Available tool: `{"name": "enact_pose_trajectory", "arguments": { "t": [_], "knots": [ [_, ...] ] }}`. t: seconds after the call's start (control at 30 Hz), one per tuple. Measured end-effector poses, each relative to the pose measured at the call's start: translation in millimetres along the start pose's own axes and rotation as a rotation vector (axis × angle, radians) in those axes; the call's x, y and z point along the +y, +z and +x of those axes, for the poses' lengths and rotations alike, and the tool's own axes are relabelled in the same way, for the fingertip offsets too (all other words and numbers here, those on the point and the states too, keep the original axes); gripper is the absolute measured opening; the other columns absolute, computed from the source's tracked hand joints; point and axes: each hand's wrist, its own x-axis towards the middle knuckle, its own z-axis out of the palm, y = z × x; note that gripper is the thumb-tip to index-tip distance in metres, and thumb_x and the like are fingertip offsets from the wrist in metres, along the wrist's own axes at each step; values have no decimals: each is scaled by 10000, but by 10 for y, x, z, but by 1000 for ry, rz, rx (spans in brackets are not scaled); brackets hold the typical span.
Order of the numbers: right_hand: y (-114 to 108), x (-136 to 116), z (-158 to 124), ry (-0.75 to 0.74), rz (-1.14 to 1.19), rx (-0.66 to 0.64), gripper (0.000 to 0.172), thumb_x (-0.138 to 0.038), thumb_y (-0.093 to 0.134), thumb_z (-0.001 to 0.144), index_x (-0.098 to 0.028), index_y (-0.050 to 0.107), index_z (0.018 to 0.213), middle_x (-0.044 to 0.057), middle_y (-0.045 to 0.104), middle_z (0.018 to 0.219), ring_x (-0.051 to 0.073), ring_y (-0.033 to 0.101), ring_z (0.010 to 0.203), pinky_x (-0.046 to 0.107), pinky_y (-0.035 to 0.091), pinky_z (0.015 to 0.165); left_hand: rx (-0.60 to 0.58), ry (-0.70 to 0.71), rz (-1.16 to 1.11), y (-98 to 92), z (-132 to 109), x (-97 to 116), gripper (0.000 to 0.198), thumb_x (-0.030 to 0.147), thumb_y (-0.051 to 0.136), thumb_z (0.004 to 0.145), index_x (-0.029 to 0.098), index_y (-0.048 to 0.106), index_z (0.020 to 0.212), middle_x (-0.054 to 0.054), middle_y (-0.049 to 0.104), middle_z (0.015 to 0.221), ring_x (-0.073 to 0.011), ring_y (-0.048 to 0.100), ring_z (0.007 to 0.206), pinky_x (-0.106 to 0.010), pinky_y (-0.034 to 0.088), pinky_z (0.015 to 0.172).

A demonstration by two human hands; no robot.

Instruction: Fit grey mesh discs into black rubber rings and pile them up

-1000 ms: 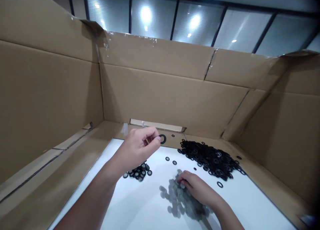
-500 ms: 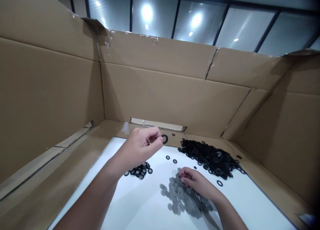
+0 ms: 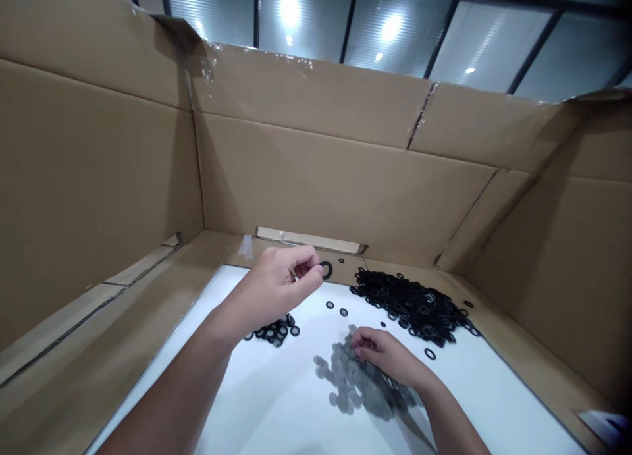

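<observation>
In the head view, a white worktop [image 3: 266, 402] is seen from above, and all things here are placed by it. The left hand [image 3: 274, 287] is held over the far part of the worktop. Its fingers [image 3: 306, 264] are curled and pressed together in a pinch, but what is pinched, if anything, is too small to be told. A black rubber ring [image 3: 326, 269] is lying just past those fingers, on the brown cardboard flap [image 3: 340, 270] at the far edge of the worktop.

The right hand [image 3: 388, 356] is low on the worktop, nearer the middle. Its fingers are loosely bent, and their tips are touching a heap of grey discs [image 3: 353, 376]. Whether any disc is held cannot be told.

A big heap of black rings [image 3: 409, 307] is lying at the far right of the worktop, and a small heap of black rings [image 3: 274, 332] is seen under the left hand. Two loose black rings [image 3: 336, 308] are lying on the worktop between the hands. Tall cardboard walls [image 3: 340, 178] are standing around the worktop, and frosted windows [image 3: 395, 27] are seen beyond the far wall.
</observation>
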Motion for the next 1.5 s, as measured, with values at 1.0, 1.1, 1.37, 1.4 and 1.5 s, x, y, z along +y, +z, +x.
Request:
{"name": "enact_pose_trajectory", "arguments": {
  "t": [1.0,1.1,1.37,1.4,1.5],
  "knots": [
    [-124,-464,7,-119,306,132,238,-407,692,863,-202,675,984,2,646,755,158,609,644,301,508,626,-30,23,-100,109,77,-95,203,254,548,904,185,568,714,54,474,639,-82,386,586,-215,275,517],
    [-259,-865,-20,-240,437,245,232,-374,793,811,-193,690,913,20,673,768,152,630,654,292,530,628,0,26,-119,127,102,-117,239,302,550,924,183,577,719,49,469,635,-86,398,583,-218,281,518],
    [-216,-1787,33,-603,487,414,103,-277,798,831,-224,710,846,39,659,1059,149,641,881,210,554,633,62,106,-229,115,100,-114,291,413,518,975,175,644,866,2,591,726,-122,554,635,-244,423,590],
    [-177,-1832,60,-601,497,425,113,-291,795,833,-221,708,850,46,659,1083,157,649,891,218,569,628,54,116,-246,107,92,-98,299,420,512,980,175,650,880,-2,598,733,-124,561,640,-245,431,593],
    [-88,-1890,125,-578,529,461,166,-351,785,839,-210,704,872,63,697,1023,171,677,830,244,594,589,47,126,-277,85,64,-44,313,436,514,985,174,653,884,-11,615,748,-125,569,645,-245,449,596]
  ]
}}
